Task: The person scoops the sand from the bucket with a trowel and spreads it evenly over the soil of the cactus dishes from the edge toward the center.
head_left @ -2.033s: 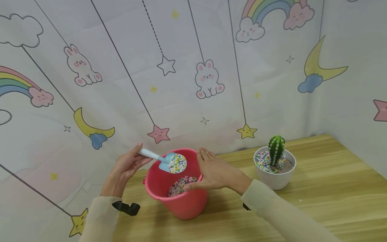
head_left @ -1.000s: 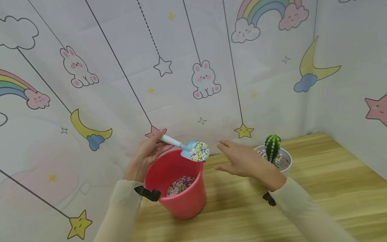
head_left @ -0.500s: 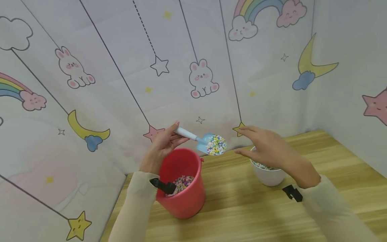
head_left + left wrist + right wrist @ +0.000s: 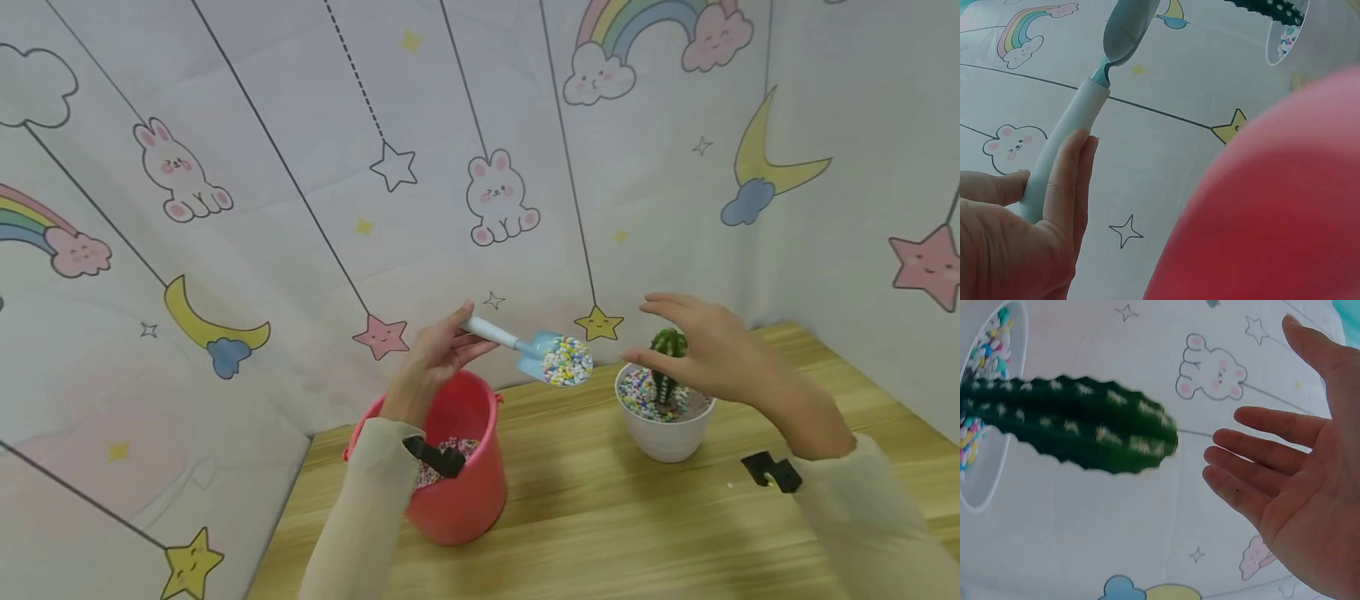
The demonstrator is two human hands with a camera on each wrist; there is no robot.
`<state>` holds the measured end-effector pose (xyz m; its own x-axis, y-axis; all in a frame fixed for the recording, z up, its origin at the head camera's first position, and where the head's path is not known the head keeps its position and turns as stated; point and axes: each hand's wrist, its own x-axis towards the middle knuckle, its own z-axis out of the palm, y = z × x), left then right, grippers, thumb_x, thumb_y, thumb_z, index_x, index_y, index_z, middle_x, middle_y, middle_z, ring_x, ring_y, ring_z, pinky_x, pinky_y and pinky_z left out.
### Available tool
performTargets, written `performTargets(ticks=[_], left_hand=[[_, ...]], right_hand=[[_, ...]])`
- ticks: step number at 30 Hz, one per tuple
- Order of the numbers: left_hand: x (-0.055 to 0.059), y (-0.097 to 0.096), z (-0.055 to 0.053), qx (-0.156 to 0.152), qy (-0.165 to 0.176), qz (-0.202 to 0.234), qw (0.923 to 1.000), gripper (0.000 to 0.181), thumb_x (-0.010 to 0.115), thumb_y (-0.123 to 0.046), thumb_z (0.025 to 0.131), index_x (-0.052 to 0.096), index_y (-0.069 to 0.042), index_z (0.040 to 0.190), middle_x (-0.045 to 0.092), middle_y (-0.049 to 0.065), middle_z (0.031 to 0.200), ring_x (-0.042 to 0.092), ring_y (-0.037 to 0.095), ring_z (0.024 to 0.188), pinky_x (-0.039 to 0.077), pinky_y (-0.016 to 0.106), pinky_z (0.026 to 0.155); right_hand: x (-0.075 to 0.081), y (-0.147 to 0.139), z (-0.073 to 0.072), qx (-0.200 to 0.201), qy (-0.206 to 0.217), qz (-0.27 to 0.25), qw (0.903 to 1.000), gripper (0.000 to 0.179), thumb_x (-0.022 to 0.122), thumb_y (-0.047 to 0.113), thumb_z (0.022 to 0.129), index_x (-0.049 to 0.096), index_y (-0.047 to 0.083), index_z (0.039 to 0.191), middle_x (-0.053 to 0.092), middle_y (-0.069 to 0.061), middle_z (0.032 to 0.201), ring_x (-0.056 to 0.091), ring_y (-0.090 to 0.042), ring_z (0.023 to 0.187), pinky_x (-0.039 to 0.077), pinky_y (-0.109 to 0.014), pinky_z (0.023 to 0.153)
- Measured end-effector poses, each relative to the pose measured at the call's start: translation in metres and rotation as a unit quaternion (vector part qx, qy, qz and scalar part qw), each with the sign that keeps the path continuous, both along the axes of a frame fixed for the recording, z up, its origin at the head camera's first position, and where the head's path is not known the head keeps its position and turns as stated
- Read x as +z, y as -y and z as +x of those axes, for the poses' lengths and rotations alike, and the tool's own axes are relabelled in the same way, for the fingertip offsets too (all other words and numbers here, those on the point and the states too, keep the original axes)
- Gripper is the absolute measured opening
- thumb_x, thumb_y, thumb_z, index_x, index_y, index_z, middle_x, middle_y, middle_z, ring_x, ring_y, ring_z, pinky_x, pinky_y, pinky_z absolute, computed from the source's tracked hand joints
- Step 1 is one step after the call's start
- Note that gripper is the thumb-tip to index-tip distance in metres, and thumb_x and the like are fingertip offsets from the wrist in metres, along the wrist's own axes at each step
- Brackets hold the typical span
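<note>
My left hand (image 4: 435,360) grips the white handle of a small blue shovel (image 4: 531,343). Multicoloured beads (image 4: 567,361) fill the shovel's blade, which is held out level between bucket and pot. In the left wrist view, thumb and fingers pinch the handle (image 4: 1063,150). My right hand (image 4: 723,350) hovers with spread fingers beside a green cactus (image 4: 666,367), overlapping its edge in the head view. The cactus stands in a white pot (image 4: 666,437), where beads cover part of the brown soil. In the right wrist view the palm (image 4: 1316,531) holds nothing and faces the cactus tip.
A red bucket (image 4: 468,500) with more beads (image 4: 461,446) inside stands on the wooden table (image 4: 600,533), below my left forearm. A fabric backdrop (image 4: 315,167) printed with rabbits and stars hangs behind the table. One loose bead (image 4: 730,485) lies in front of the pot.
My left hand has lifted the loaded shovel off the bucket and carried it right, toward the pot. The right hand has left the bucket's rim and moved right to the cactus.
</note>
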<state>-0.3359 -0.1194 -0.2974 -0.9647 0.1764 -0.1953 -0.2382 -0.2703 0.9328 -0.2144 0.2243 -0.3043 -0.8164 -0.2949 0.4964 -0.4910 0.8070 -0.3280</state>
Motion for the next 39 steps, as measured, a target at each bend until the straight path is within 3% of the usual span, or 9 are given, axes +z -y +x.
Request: performTargets(ticks=[11,19,25,29,39], left_hand=[[-0.005,-0.03,-0.009,-0.004,0.016,0.015,0.9998,0.028,0.068,-0.026,0.104,0.064,-0.004,0.12,0.068,0.019,0.117,0.068,0.04,0.125,0.063,0.049,0.094],[-0.01,-0.052,-0.012,0.0,0.024,0.007,0.9997,0.03,0.069,-0.025,0.104,0.061,-0.001,0.12,0.07,0.022,0.113,0.068,0.044,0.125,0.068,0.045,0.081],[-0.012,-0.067,-0.013,0.004,0.038,-0.007,0.9992,0.047,0.071,-0.026,0.102,0.057,0.002,0.136,0.072,0.025,0.12,0.071,0.043,0.121,0.067,0.047,0.083],[-0.014,-0.076,-0.016,-0.001,0.042,-0.018,0.999,0.053,0.072,-0.026,0.102,0.055,0.002,0.143,0.071,0.028,0.126,0.071,0.043,0.121,0.067,0.048,0.088],[-0.026,-0.082,-0.022,0.001,0.051,-0.044,0.9977,0.032,0.071,-0.024,0.103,0.064,0.0,0.124,0.071,0.028,0.126,0.072,0.043,0.119,0.067,0.047,0.085]], right_hand=[[-0.014,-0.035,0.001,-0.027,0.077,-0.02,0.9965,0.106,0.085,0.053,0.084,0.036,-0.003,0.159,0.039,-0.03,0.164,0.038,-0.053,0.15,0.038,-0.073,0.119],[-0.042,-0.056,-0.008,-0.045,0.133,-0.019,0.9899,0.117,0.081,0.06,0.086,0.022,-0.005,0.163,0.029,-0.034,0.167,0.032,-0.058,0.15,0.034,-0.076,0.118],[-0.063,-0.064,-0.017,-0.043,0.162,-0.022,0.9856,0.123,0.081,0.06,0.086,0.015,-0.009,0.163,0.026,-0.04,0.164,0.031,-0.063,0.147,0.033,-0.078,0.117],[-0.079,-0.067,-0.022,-0.035,0.168,-0.024,0.9849,0.126,0.082,0.061,0.084,0.016,-0.014,0.161,0.025,-0.042,0.164,0.031,-0.063,0.148,0.033,-0.077,0.118],[-0.111,-0.068,-0.027,0.002,0.156,-0.04,0.987,0.118,0.081,0.058,0.086,0.021,-0.009,0.162,0.028,-0.037,0.165,0.032,-0.059,0.151,0.033,-0.075,0.12]])
